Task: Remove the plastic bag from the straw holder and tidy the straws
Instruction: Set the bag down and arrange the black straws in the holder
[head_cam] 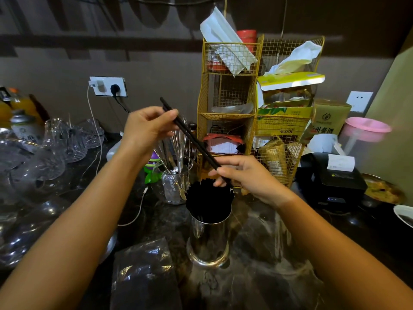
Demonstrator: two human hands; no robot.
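A shiny steel straw holder (209, 240) stands on the dark marble counter, packed with several black straws (209, 198) that stick out of its top. A few loose black straws (192, 136) slant from upper left to lower right above it. My left hand (147, 127) pinches their upper end and my right hand (243, 175) grips their lower end, just over the holder's mouth. A clear plastic bag (145, 276) lies flat on the counter in front of the holder, to its left.
A glass cup with a whisk and spoons (175, 182) stands just behind the holder. Clear glasses (55, 148) crowd the left side. A yellow wire rack (257, 108) rises behind, a black receipt printer (330, 177) sits at the right, and a white cable (134, 215) trails across the counter.
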